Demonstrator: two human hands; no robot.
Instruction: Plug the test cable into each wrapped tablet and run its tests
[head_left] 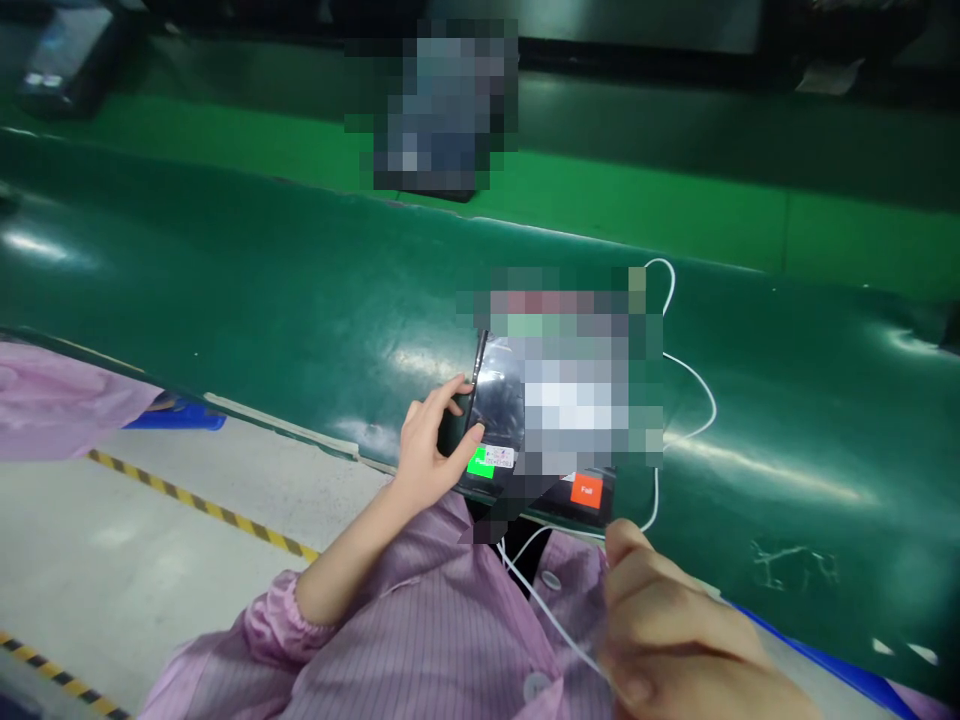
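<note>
A black flat device with a glossy screen (499,395) lies at the bench's near edge, most of it covered by a pixel blur. On its lower part show a green label (481,462) and an orange-red label (586,490) reading "Fail". My left hand (435,440) grips the device's left side, thumb on the front face and fingertips at the edge. My right hand (667,610) is closed, raised in the near right foreground. A white cable (551,615) runs up to it and passes out of sight there; what the fingers hold is hidden.
The green bench (300,270) crosses the view. More white cable (709,395) loops right of the device. Behind lie a blurred dark device (442,120) and another device (64,60). A pink sleeve (75,395) shows at left, above a floor with striped tape (202,505).
</note>
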